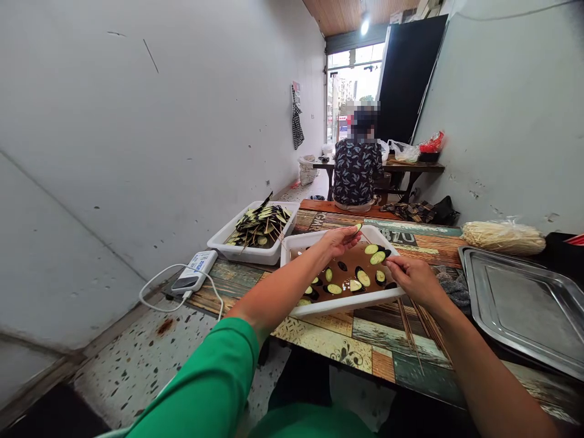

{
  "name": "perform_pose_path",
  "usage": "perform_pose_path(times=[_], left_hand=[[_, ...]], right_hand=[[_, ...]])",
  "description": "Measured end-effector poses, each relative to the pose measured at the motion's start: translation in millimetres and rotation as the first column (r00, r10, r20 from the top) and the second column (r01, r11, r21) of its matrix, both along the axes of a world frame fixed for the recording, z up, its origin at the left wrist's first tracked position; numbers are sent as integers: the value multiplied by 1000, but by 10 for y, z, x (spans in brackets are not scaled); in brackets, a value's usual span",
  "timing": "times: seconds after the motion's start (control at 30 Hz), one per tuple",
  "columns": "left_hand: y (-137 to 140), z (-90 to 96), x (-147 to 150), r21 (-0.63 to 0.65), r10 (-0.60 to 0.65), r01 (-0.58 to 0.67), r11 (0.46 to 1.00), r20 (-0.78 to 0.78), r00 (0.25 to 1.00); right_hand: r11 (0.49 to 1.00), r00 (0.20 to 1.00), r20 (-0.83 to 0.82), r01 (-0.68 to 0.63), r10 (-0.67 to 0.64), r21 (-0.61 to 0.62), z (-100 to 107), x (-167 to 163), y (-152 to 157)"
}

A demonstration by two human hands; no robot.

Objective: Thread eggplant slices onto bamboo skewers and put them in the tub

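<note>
Over the near white tray (337,307), my left hand (341,241) is closed on an eggplant slice (358,227) at its fingertips. At the tray's right side, my right hand (413,278) pinches what looks like a skewer bearing a few eggplant slices (378,258); the stick itself is mostly hidden by the fingers. Loose eggplant slices (363,278), pale green with dark skin, float in brownish water in this tray. Bare wooden skewers (408,331) lie on the table below my right hand.
A second white tray (219,240) holds piled skewered eggplant (262,225). Left of it lies a white device with a cable (196,272). On the right are a metal tray (524,304), a bagged pale bundle (502,236) and a dark cloth (451,289). A person (358,170) sits ahead, facing away.
</note>
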State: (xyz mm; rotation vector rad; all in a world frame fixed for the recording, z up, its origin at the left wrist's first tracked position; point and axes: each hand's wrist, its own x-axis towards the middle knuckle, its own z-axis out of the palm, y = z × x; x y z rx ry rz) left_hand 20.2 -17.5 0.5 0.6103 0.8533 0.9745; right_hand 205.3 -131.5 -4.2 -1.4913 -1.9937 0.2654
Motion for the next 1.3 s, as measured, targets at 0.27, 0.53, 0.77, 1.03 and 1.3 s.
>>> perform_pose_path(times=[0.27, 0.53, 0.77, 1.03, 1.3], left_hand=[[-14, 41, 4, -24, 30, -29, 999, 41, 999], [-49, 81, 6, 7, 8, -8, 1000, 30, 1000], [-50, 100, 11, -10, 16, -16, 1000, 65, 998], [-44, 88, 20, -19, 37, -35, 999, 88, 995], [-38, 73, 27, 24, 16, -17, 1000, 61, 998]], right_hand=[[999, 1000, -29, -1, 2, 54, -16, 11, 9], [1000, 1000, -25, -5, 6, 11, -16, 24, 11], [999, 998, -67, -13, 15, 40, -34, 32, 14], [999, 995, -96, -11, 15, 50, -24, 30, 20], [998, 995, -97, -25, 31, 61, -32, 35, 24]])
